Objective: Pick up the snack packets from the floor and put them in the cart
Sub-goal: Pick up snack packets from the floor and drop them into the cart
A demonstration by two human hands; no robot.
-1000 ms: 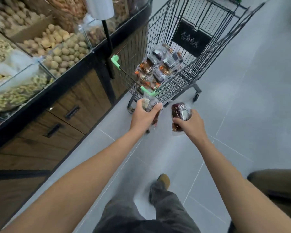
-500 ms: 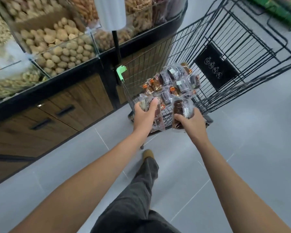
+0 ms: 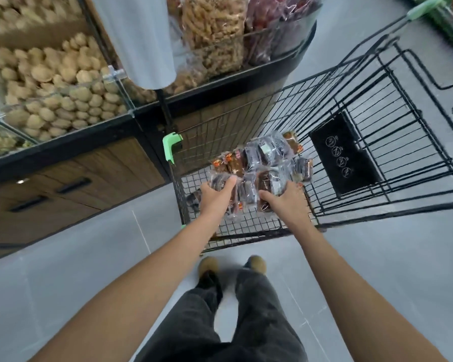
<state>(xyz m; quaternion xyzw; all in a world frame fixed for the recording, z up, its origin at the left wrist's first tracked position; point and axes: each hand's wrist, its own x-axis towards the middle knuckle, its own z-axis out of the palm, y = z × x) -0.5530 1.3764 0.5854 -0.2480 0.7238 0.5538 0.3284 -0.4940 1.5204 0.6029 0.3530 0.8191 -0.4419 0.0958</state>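
A black wire cart [image 3: 392,142] with green corner caps stands in front of me. Both my hands reach over its near rim into the basket. My left hand [image 3: 215,197] grips a clear snack packet [image 3: 219,180] with dark contents. My right hand [image 3: 288,198] holds another clear packet [image 3: 268,182] of brown snacks. Just beyond my hands, several more packets [image 3: 266,150] lie in a pile on the basket's floor.
A display counter [image 3: 89,163] with wooden drawers and glass bins of nuts stands left of the cart. A white roll [image 3: 141,40] hangs on a black pole beside it. Grey tiled floor [image 3: 377,257] spreads around my feet [image 3: 230,265].
I have stepped up to the cart. Both hands, each with its packet, have gone from in front of the near rim to inside the basket, close to the pile.
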